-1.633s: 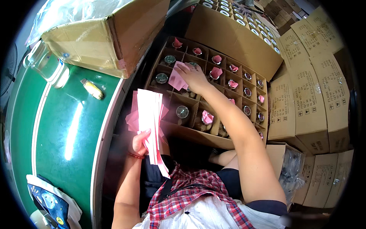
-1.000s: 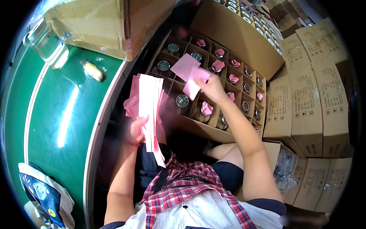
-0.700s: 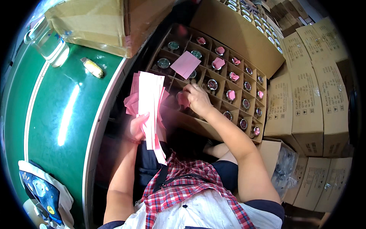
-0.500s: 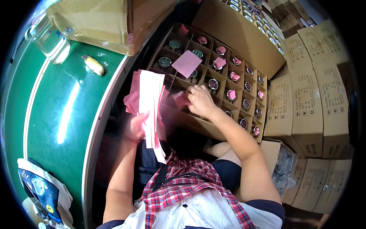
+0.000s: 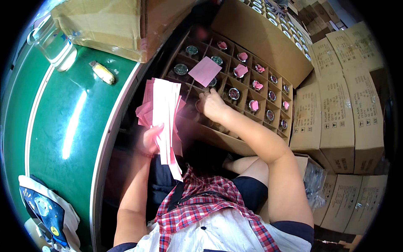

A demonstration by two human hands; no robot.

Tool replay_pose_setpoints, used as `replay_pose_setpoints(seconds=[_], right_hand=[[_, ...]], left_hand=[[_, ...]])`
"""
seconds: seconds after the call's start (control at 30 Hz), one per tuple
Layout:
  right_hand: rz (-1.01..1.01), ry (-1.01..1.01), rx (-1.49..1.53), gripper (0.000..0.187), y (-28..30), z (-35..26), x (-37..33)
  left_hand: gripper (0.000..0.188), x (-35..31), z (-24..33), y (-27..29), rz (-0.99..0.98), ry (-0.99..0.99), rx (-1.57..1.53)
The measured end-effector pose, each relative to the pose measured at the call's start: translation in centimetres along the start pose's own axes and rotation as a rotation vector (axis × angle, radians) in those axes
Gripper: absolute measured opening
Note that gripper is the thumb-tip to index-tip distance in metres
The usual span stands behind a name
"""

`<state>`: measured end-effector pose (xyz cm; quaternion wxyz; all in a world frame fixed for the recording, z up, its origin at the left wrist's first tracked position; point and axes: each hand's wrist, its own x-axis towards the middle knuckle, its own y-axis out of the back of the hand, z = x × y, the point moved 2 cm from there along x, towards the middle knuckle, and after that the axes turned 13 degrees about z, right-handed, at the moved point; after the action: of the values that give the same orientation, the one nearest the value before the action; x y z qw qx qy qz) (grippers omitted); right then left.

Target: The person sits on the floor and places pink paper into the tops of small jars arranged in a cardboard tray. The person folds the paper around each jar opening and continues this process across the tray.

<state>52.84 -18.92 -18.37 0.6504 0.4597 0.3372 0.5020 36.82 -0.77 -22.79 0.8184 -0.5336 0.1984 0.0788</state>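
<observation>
My left hand (image 5: 150, 138) is closed round a fanned stack of pink paper slips (image 5: 166, 113), held upright beside the near left side of a divided cardboard box (image 5: 235, 140). Over a near-left cell of that box, my right hand (image 5: 213, 105) reaches down with its fingers bent together. A trace of pink shows by its fingertips; the slip itself is mostly hidden. Round metal-rimmed flask openings (image 5: 234, 93) stand in the cells, several with crumpled pink paper (image 5: 253, 105) in them. One flat pink sheet (image 5: 205, 71) lies across the dividers beyond my right hand.
On the left, a green table (image 5: 50, 126) bears a clear jug (image 5: 58, 46), a small yellowish tool (image 5: 102, 72), a large carton (image 5: 105, 29) and a printed cloth bag (image 5: 46, 206). Stacked cartons (image 5: 340, 113) stand at the right. Plastic wrap (image 5: 315, 180) lies near my right elbow.
My right hand has shifted slightly left and lower into the cell, and the pink slip at its fingers has mostly gone from sight. My left hand and its stack have hardly moved.
</observation>
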Motion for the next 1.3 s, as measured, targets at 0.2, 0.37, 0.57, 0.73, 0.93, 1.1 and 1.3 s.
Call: replay_pose_setpoints(seconds=[0.2, 0.37, 0.57, 0.73, 0.93, 1.1, 1.3], right_hand=[[-0.013, -0.143, 0.308, 0.022, 3.3, 1.8, 0.8], [0.272, -0.09, 0.294, 0.017, 0.4, 1.5, -0.6], [-0.158, -0.221, 0.542, 0.013, 0.9, 3.5, 1.2], [0.344, -0.23, 0.064, 0.035, -0.1, 9.1, 3.6], [0.163, -0.128, 0.265, 0.04, -3.1, 10.5, 3.7], [0.257, -0.257, 0.306, 0.029, -1.8, 10.6, 2.4], [-0.181, -0.364, 0.097, 0.021, -0.8, 10.4, 1.2]], left_hand=[[0.038, 0.0, 0.3, -0.6, 0.007, -0.047, 0.033], [0.038, 0.6, -0.3, 0.1, 0.065, 0.001, 0.026], [0.039, 0.0, 0.2, 0.7, -0.013, 0.039, 0.038], [0.037, 1.0, -0.3, 0.6, 0.035, 0.069, 0.047], [0.036, 0.6, 0.0, 0.4, 0.084, 0.04, 0.047], [0.034, 0.4, 0.1, 0.0, 0.069, 0.093, 0.048], [0.03, 0.6, -0.3, -0.1, 0.093, 0.069, 0.009]])
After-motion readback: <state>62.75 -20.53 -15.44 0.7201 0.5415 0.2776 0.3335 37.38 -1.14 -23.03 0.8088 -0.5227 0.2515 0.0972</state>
